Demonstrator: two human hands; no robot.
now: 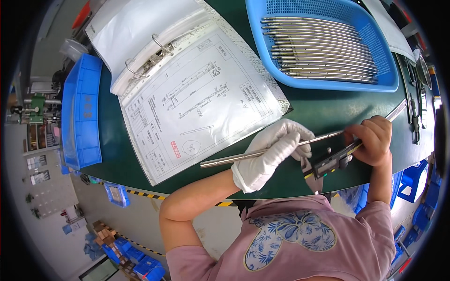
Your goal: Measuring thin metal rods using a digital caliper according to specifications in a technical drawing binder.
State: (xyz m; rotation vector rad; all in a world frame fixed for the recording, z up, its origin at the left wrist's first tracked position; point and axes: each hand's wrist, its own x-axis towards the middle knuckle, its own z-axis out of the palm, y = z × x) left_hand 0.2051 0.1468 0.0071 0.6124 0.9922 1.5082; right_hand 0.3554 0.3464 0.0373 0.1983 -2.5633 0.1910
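the left hand (274,152), in a white glove, has its grip closed around a long metal rod (262,151) held level just above the green desk (328,110). the bare right hand (372,140) has its grip closed on a digital caliper (330,161), whose jaws meet the rod beside the gloved fingers. behind them lie an open ring binder (187,84) showing a drawing sheet, and a blue basket (323,44) of similar rods. a blue bin (83,112) sits at the desk's left end.

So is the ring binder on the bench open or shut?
Open. The ring binder lies spread flat on the green bench, metal rings exposed, a sleeved drawing sheet facing up.
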